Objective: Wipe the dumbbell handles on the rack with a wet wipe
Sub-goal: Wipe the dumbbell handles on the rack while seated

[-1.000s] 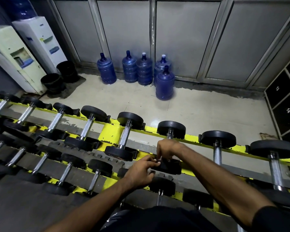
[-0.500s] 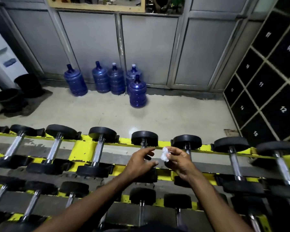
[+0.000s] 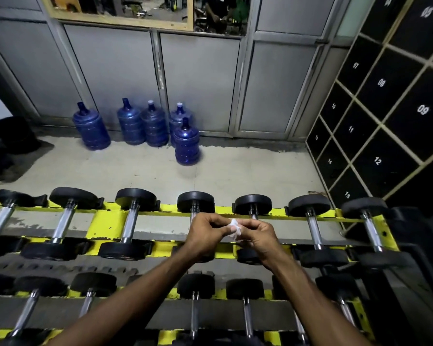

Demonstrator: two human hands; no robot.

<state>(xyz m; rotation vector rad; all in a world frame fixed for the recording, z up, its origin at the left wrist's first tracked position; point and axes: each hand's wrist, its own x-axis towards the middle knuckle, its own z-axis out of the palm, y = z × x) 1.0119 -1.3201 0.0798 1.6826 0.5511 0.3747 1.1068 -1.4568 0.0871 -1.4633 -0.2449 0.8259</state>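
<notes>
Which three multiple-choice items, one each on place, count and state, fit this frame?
1. Where is the wet wipe? A on the floor; B between left hand and right hand over the rack's top row; C on a locker.
2. How many blue water jugs stand by the wall? A three; B five; C seven.
3. What state is the wipe in? A wrapped round a handle; B lying flat on the rack; C pinched by fingers of both hands.
Key: B, the hands meet around it; B, five jugs show; C, both hands' fingers pinch it, off the handles.
</notes>
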